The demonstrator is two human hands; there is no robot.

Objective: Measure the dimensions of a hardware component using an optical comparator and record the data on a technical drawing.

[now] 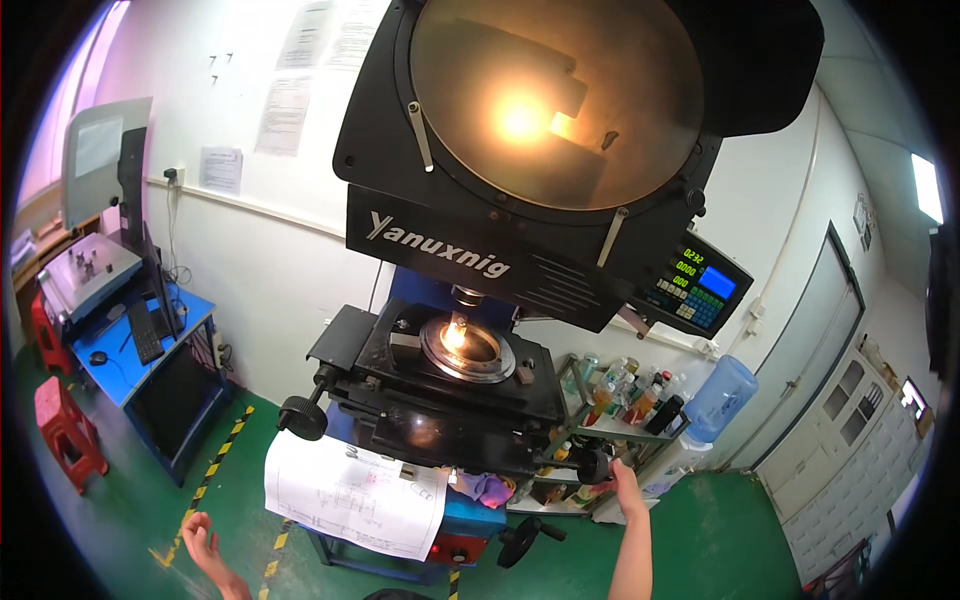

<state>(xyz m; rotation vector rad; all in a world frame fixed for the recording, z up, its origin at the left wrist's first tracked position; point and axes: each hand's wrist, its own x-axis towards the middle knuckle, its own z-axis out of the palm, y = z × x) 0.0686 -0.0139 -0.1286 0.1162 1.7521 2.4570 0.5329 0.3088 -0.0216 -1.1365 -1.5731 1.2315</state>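
Green floor [720, 520] beneath right hand [622, 486], fingers around stubby black knob [592, 466], and loose-fingered, empty left hand [208, 552]

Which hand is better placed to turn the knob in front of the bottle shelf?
Probably the right hand: its fingers touch the black knob. The left hand hangs well away at lower left, holding nothing visible.

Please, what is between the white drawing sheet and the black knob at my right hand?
In the head view, the purple cloth is close to the sheet; then, before the knob, comes the black stage's right end.
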